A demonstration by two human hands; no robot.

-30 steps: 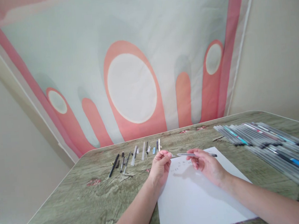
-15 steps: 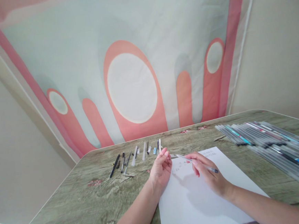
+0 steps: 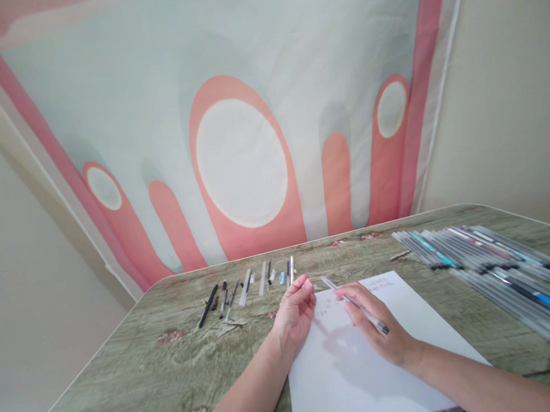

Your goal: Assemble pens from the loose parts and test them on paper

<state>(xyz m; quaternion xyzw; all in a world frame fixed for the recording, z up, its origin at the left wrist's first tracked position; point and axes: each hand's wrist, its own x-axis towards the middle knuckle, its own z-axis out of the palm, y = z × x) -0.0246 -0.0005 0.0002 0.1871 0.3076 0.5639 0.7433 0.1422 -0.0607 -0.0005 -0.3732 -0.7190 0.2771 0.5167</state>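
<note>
A slim clear pen with a dark end (image 3: 377,322) rests in my right hand (image 3: 382,327), gripped between thumb and fingers. Its other end points up and left, raised above the top edge of a white sheet of paper (image 3: 364,370). Just left of it, my left hand (image 3: 295,312) is turned palm inward at the paper's upper left edge, its fingers curled and the thumb and fingertips together. What those fingertips hold, if anything, is too small to name. Small dark marks and faint writing show along the paper's upper part.
Left of the paper, several loose pens and pen parts lie in a row, among them a black pen (image 3: 208,306) and a light blue piece (image 3: 282,278). Many grey pens (image 3: 510,295) are laid out on the wood-patterned table (image 3: 141,381) at right. A patterned hanging (image 3: 296,52) covers the wall behind.
The pen's front end, earlier close to my left fingertips with a clear piece between, is now apart from them. My right hand has drawn slightly down and left; the view shifted a little.
</note>
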